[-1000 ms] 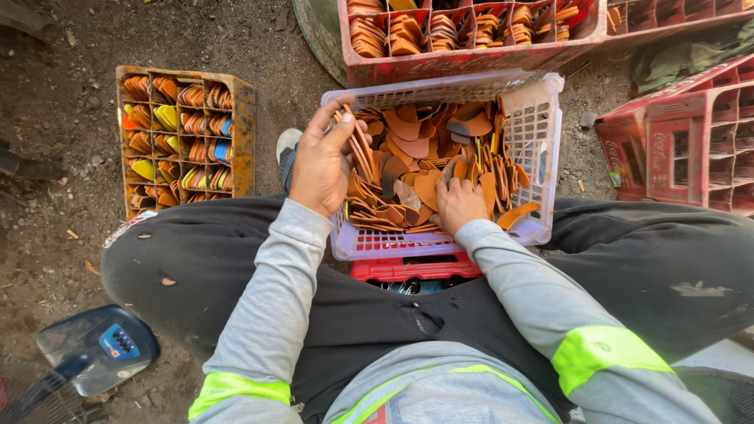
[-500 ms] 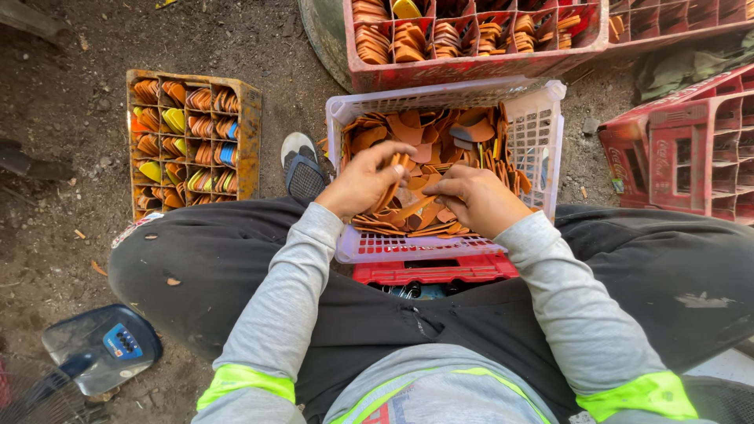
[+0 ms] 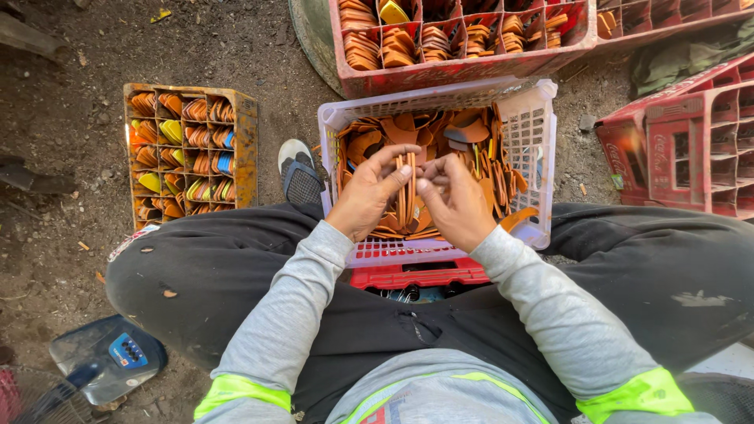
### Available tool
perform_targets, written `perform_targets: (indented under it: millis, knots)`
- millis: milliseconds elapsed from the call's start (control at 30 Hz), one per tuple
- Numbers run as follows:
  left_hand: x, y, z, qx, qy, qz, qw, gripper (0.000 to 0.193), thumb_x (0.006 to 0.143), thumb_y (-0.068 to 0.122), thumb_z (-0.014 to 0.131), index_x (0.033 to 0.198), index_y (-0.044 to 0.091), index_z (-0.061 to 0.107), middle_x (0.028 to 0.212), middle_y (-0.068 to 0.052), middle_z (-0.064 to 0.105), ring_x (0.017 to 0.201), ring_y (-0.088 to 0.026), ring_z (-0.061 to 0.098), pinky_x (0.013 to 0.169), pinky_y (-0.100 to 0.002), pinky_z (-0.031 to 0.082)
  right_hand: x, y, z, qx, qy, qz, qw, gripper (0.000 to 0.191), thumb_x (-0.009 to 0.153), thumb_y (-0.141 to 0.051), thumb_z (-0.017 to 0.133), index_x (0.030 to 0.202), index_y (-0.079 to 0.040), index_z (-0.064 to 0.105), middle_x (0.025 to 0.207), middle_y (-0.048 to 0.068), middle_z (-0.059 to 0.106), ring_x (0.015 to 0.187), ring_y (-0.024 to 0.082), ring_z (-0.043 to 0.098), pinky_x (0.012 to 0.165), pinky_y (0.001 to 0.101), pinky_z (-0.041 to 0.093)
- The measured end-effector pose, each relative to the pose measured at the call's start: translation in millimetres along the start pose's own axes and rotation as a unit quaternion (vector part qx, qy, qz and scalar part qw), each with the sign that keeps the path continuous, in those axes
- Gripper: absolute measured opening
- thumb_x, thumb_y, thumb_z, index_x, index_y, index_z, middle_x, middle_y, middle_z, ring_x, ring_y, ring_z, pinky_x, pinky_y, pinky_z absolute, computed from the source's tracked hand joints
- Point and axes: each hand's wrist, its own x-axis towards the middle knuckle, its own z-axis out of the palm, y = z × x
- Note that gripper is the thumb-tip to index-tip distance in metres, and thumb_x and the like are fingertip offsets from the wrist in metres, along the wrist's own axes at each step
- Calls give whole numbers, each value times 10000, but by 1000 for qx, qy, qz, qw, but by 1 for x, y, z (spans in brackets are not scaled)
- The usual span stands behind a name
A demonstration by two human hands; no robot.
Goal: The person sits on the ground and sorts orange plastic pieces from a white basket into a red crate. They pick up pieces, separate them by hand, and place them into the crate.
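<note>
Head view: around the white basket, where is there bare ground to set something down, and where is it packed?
Bare dirt lies left of the yellow crate, and a strip runs between that crate and the white basket. Crowded: the basket brims with orange pieces under left hand and right hand; red crates close in behind and right.

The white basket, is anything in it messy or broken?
Nothing looks broken. The orange pieces lie jumbled in the white basket, unlike the neat stacks in the yellow crate. Both hands hold a small upright stack.

Left hand [image 3: 367, 196] and right hand [image 3: 457, 200] gripping upright orange pieces [image 3: 407, 192], over white basket [image 3: 534, 141]
</note>
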Motion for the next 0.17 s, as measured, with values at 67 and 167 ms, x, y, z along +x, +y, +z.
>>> perform_targets:
  millis: [67,167]
  knots:
    - [1,0,-5,-31,29,18,999,368,1057,127,629,1414,49,587,1161,-117,653,1049,-179,651,903,-311,572,0,13,6,103,-57,3,993,244,1004,-77,665,1155,-21,481,1153,87,606,1084,125,629,925,293,551]
    - [3,-1,-9,-48,50,54,996,346,1038,123,629,1373,47,593,1238,-99,660,1152,-177,666,985,-305,572,-3,37,16,237,-116,0,965,302,1004,-93,683,1212,-35,471,1225,108,529,1184,155,571,1049,303,509]
